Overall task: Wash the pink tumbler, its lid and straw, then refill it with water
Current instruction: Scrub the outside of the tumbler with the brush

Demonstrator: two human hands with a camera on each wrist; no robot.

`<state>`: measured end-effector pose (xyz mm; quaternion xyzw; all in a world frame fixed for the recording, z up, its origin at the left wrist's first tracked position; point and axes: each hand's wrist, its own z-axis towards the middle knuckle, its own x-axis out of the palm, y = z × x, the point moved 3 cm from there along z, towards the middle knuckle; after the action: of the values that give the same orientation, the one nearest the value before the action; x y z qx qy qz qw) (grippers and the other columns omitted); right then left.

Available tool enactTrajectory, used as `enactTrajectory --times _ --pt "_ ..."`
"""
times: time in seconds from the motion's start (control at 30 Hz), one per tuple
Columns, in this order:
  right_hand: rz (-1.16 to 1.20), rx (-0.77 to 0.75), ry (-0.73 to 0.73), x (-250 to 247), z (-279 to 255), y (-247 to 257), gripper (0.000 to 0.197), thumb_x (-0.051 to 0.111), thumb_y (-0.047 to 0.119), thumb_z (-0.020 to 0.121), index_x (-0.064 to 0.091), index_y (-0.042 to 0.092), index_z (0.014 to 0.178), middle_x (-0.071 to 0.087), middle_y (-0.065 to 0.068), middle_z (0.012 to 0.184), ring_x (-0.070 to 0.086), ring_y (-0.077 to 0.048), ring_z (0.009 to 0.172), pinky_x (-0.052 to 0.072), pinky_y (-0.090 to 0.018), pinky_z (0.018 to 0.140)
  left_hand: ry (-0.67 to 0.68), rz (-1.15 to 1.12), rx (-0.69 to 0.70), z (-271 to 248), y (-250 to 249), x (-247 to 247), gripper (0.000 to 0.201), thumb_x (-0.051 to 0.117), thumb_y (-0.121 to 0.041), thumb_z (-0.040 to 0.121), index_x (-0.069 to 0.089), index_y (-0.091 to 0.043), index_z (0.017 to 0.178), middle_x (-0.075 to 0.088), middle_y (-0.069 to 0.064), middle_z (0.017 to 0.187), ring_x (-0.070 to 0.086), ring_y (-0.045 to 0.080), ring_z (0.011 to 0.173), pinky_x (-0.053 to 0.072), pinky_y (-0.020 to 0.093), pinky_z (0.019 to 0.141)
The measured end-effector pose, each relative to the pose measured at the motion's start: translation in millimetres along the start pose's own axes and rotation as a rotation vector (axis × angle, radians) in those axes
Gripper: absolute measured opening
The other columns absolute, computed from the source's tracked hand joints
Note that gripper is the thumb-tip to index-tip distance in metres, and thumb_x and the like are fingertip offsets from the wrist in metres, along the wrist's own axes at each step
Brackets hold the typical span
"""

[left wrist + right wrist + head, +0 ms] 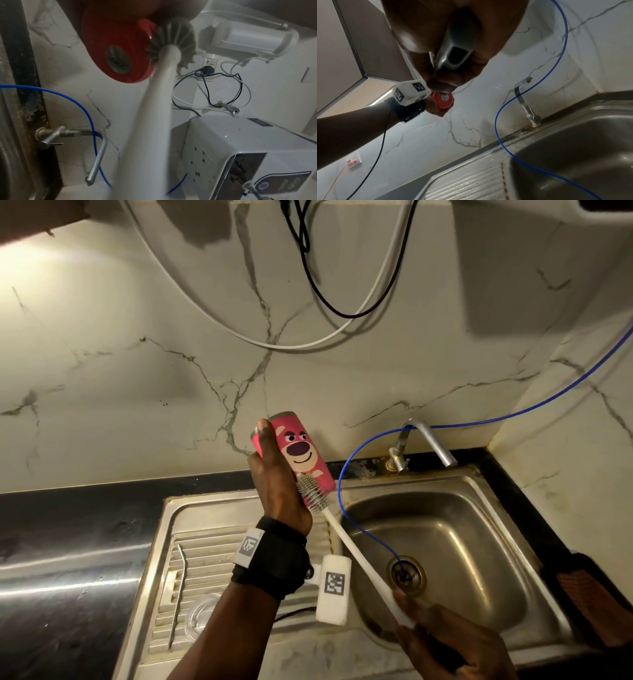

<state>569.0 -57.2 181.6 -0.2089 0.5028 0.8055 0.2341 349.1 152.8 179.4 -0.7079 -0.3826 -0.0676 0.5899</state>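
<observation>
My left hand (274, 484) grips the pink tumbler (301, 453) with a bear face, held tilted above the left edge of the sink basin (445, 542). Its red base (118, 58) shows in the left wrist view. My right hand (442, 642) holds the white handle of a bottle brush (356, 549); the grey bristle head (312, 489) lies against the tumbler's outer side near its base. The metal straw (178, 587) lies on the drainboard (212, 542), and a clear lid (202, 616) sits beside it.
A tap (424, 443) stands behind the basin. A thin blue tube (346, 470) loops down into the drain (406, 575). A white water purifier (240, 155) hangs on the wall, with cables (308, 251) dangling above. Dark countertop (68, 542) lies left.
</observation>
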Motion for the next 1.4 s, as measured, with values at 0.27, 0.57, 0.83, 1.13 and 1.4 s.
enactTrajectory --times 0.27,0.57,0.83,1.13,1.4 --pt "0.091 0.010 -0.024 11.6 9.1 5.3 0.043 0.070 0.038 0.089 0.070 0.038 0.132 0.069 0.014 0.086 0.062 0.001 0.061 0.051 -0.011 0.062 0.027 0.008 -0.077 -10.8 17.4 1.1 0.098 0.071 -0.082 0.075 0.054 -0.015 0.145 0.073 0.023 0.127 0.078 0.028 0.093 0.064 0.045 0.076" --pt "-0.050 -0.017 -0.027 5.3 2.4 1.2 0.041 0.077 0.026 0.085 0.075 0.026 0.126 0.061 0.026 0.090 0.060 0.010 0.075 0.046 -0.005 0.073 0.002 -0.006 -0.122 -14.4 20.5 1.4 0.095 0.072 -0.084 0.077 0.055 -0.017 0.143 0.076 0.015 0.117 0.078 0.028 0.092 0.064 0.046 0.076" --pt "-0.067 -0.025 0.003 1.4 -4.1 -5.8 0.036 0.072 0.035 0.093 0.072 0.033 0.129 0.058 0.027 0.086 0.059 0.012 0.073 0.043 -0.003 0.073 -0.022 -0.042 -0.108 1.3 9.1 -0.2 0.108 0.074 -0.086 0.064 0.057 -0.015 0.142 0.075 0.013 0.108 0.077 0.025 0.087 0.062 0.042 0.075" --pt "0.015 -0.004 -0.041 8.2 7.6 -0.8 0.045 0.080 0.027 0.084 0.073 0.026 0.129 0.066 0.019 0.090 0.063 0.007 0.072 0.049 -0.008 0.068 0.015 -0.006 -0.145 -19.7 27.1 5.0 0.096 0.072 -0.082 0.075 0.055 -0.017 0.142 0.073 0.021 0.127 0.078 0.030 0.096 0.065 0.046 0.076" --pt "-0.065 -0.003 -0.009 1.0 -6.2 -1.7 0.037 0.070 0.036 0.088 0.075 0.031 0.125 0.062 0.026 0.087 0.062 0.009 0.076 0.044 -0.005 0.073 -0.035 -0.026 -0.061 -6.5 9.0 0.7 0.099 0.071 -0.082 0.075 0.055 -0.011 0.141 0.074 0.016 0.107 0.077 0.026 0.082 0.063 0.043 0.072"
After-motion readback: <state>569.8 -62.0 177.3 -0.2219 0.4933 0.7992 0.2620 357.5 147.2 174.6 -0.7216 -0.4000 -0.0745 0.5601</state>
